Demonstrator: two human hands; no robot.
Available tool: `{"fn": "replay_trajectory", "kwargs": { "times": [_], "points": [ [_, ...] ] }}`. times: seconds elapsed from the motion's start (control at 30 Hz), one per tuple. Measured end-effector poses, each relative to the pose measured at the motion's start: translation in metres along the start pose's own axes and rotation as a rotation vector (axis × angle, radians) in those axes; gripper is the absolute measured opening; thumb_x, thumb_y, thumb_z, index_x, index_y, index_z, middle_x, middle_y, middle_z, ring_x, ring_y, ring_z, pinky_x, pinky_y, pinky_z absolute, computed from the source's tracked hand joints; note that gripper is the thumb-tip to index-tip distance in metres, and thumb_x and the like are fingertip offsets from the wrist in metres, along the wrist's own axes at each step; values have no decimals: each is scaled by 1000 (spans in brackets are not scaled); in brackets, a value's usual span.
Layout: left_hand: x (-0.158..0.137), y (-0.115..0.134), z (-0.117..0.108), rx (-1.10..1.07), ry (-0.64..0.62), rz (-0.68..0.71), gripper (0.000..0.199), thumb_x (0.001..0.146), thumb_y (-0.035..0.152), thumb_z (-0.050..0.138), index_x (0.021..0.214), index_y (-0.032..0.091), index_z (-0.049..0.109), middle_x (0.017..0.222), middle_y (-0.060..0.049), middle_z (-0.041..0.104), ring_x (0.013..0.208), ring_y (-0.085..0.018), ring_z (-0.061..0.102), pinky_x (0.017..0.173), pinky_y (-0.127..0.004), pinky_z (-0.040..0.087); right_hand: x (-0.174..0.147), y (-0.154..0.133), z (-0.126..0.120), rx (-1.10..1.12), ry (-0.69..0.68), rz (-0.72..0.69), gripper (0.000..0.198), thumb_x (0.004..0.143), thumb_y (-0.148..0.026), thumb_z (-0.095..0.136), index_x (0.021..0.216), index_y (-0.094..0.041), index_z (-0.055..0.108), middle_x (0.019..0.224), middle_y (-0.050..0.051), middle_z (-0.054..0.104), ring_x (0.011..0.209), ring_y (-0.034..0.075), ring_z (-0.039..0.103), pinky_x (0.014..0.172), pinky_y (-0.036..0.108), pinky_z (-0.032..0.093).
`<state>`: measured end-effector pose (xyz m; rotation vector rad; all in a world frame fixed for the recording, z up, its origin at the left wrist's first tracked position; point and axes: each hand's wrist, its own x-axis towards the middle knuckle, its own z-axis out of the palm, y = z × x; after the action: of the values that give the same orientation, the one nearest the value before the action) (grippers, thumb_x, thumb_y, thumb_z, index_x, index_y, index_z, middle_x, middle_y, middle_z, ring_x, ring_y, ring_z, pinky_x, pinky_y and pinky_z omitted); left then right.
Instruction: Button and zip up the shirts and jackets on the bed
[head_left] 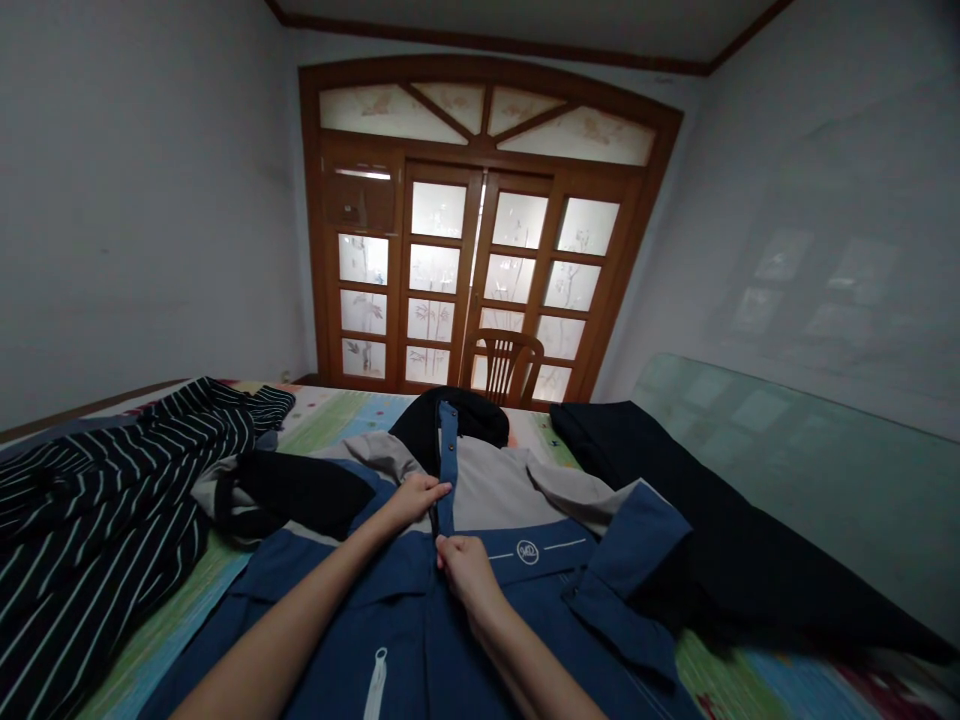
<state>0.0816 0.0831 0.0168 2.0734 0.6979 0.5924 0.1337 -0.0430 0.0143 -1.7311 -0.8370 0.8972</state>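
A blue and grey hooded jacket [517, 610] lies front side up before me, its sleeves folded to the sides. Its black-lined hood [412, 425] points away from me, and a snap-button placket [448, 450] runs down the middle. My left hand [417, 500] is closed on the front edge by the placket at chest height. Just below it, my right hand [466, 568] is closed in a pinch on the same front seam. Whether a zipper pull is between its fingers is hidden. A white zipper [377, 680] shows on the jacket's lower front.
Black-and-white striped clothing [187, 440] lies at the left. Dark folded fabric [720, 510] is at the right, beside a pale green board [795, 420] along the wall. Beneath is a colourful patterned sheet [322, 425]. A wooden chair [510, 360] stands beyond, before glazed doors [480, 250].
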Motion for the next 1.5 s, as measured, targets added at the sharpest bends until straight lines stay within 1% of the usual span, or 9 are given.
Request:
{"fn": "replay_trajectory", "kwargs": {
  "times": [0.37, 0.6, 0.8, 0.97, 1.3, 1.4, 1.5],
  "points": [
    [-4, 1, -2, -44, 6, -17, 54, 55, 69, 40, 41, 20, 23, 36, 9, 20, 34, -5, 20, 37, -20, 14, -39, 8, -10, -25, -73, 52, 38, 73, -16, 40, 35, -19, 37, 26, -9, 22, 28, 6, 17, 38, 22, 13],
    [0, -5, -3, -37, 17, 8, 55, 54, 70, 39, 39, 20, 22, 37, 8, 18, 36, -5, 18, 38, -21, 13, -63, 13, -19, -53, -111, 53, 37, 73, -17, 41, 37, -19, 38, 27, -9, 24, 29, 7, 19, 39, 22, 14],
    [1, -8, -1, -27, 16, 12, 53, 55, 69, 36, 39, 20, 24, 37, 8, 19, 37, -6, 20, 39, -21, 13, -84, 4, -28, -119, -126, 48, 35, 76, -19, 36, 41, -19, 37, 31, -9, 23, 31, 6, 18, 40, 22, 13],
    [1, -5, -1, -10, 14, 29, 52, 56, 68, 36, 39, 20, 26, 38, 7, 22, 38, -6, 22, 40, -21, 16, -89, -3, -28, -127, -116, 79, 35, 77, -18, 36, 42, -18, 37, 33, -9, 23, 32, 6, 18, 40, 22, 13],
    [-1, -2, -3, 32, -10, 51, 51, 56, 68, 34, 39, 20, 24, 40, 7, 22, 39, -6, 22, 42, -22, 16, -93, 5, -24, -141, -128, 78, 36, 79, -19, 35, 43, -19, 35, 32, -10, 22, 31, 6, 17, 39, 22, 14],
    [-1, -2, -3, 54, -9, 52, 51, 56, 66, 33, 38, 20, 23, 40, 7, 21, 40, -6, 21, 42, -22, 16, -90, 9, -24, -194, -119, 61, 36, 79, -21, 33, 44, -19, 35, 34, -9, 25, 33, 7, 21, 40, 21, 17],
    [-1, 0, -5, 79, -13, 51, 49, 57, 64, 34, 38, 20, 24, 40, 7, 21, 40, -6, 22, 43, -22, 15, -93, 15, -25, -382, -91, -31, 32, 78, -26, 36, 47, -18, 39, 42, -5, 36, 42, 8, 34, 44, 21, 22]
  ]
}}
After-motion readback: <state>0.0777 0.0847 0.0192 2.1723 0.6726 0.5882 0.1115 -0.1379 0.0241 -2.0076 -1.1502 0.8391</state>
